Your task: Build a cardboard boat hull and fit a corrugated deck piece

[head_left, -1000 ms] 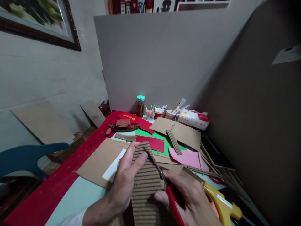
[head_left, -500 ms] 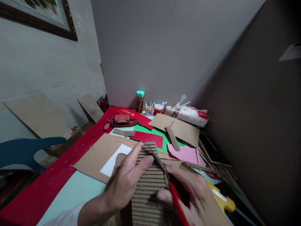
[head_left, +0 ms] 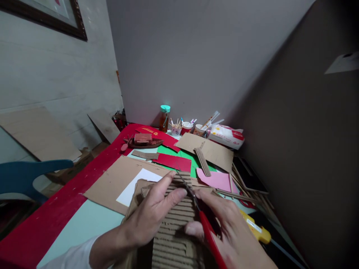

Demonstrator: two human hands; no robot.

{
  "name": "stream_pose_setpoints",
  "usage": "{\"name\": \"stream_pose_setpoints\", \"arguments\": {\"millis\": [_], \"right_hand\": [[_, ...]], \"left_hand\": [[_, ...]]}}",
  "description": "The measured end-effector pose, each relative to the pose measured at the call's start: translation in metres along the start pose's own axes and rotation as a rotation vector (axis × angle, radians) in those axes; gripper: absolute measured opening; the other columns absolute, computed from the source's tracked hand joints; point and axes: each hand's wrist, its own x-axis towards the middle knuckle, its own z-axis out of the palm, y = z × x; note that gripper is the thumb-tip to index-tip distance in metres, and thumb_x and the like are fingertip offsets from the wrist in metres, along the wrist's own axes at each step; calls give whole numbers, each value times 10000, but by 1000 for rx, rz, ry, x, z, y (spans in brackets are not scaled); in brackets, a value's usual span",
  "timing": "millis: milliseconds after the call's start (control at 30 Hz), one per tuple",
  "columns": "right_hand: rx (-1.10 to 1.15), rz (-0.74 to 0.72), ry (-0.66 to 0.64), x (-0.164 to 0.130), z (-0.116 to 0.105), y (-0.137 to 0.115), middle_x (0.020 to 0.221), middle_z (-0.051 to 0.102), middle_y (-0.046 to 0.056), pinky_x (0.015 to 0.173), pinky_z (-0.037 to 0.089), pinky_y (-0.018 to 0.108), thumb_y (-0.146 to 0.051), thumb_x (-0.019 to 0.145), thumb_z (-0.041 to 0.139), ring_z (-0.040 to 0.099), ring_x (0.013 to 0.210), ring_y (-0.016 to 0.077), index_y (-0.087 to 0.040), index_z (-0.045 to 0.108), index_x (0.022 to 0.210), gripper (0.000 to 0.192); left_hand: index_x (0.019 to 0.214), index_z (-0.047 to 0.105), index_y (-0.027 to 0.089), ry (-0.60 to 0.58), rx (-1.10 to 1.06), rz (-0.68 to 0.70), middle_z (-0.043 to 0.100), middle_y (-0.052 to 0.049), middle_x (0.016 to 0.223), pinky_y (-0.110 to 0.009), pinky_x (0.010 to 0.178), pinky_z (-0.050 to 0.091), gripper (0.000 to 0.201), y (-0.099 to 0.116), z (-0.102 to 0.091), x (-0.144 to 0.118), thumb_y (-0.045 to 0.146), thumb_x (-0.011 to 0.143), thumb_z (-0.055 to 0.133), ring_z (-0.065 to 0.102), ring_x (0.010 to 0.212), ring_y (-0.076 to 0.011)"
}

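Note:
My left hand [head_left: 154, 215] is closed on a strip of corrugated cardboard [head_left: 175, 228] with its ridges bared, thumb on top near the far end. Red-handled scissors [head_left: 207, 233] are gripped in my right hand [head_left: 231, 229]. Their blades lie across the strip's upper right part, just right of my left thumb, and the tip pokes past the far edge. Whether the blades are fully closed I cannot tell. Behind my left hand rests more brown cardboard [head_left: 137, 188], partly hidden by the hand.
A cardboard sheet [head_left: 108, 183] with white paper [head_left: 134, 185] lies left. Beyond are red card [head_left: 176, 162], a model boat [head_left: 143, 141], a bottle [head_left: 164, 118] and several cups. Pink paper [head_left: 214, 180] and a yellow glue gun [head_left: 259, 231] are at right.
The view has shifted slightly, so the table's things sit a little further left and up. The scissors' tip now reaches beyond the strip's far edge. Both hands keep their holds.

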Motion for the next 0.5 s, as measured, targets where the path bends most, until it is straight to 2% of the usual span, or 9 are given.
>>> {"name": "stream_pose_setpoints", "arguments": {"millis": [133,200,367,433,500], "right_hand": [[73,68,-72,3,2,-7,787,718,2,652,514,256,-576,937,566,665,699,184,-238,684,954,359],[108,84,-115,6,0,-10,708,674,-12,629,479,256,-545,953,556,626,655,173,-226,663,894,341],[152,100,-113,13,-5,-12,870,725,4,682,487,271,-580,858,672,654,764,200,-258,690,1007,355],[139,113,-88,14,-5,-11,891,733,17,700,493,287,-599,862,650,658,799,218,-257,698,1022,380],[126,125,-82,15,-3,-11,839,725,21,688,481,295,-597,911,578,642,757,213,-238,699,957,381]], "left_hand": [[1207,626,269,-26,53,33,681,24,1244,-264,988,432,301,3,-2,2,446,988,519,607,1075,-161],[1248,621,278,-24,50,40,680,28,1270,-259,998,428,316,4,-3,3,432,991,523,607,1101,-159],[1326,595,270,-105,-71,51,664,10,1330,-295,1058,411,354,4,-2,7,368,993,526,579,1216,-197],[1332,596,281,-142,-111,36,644,18,1369,-293,1085,389,358,4,0,7,351,986,540,554,1266,-201],[1307,620,283,-151,-133,22,660,18,1349,-302,1072,403,341,3,1,8,343,978,551,566,1261,-210]]}}
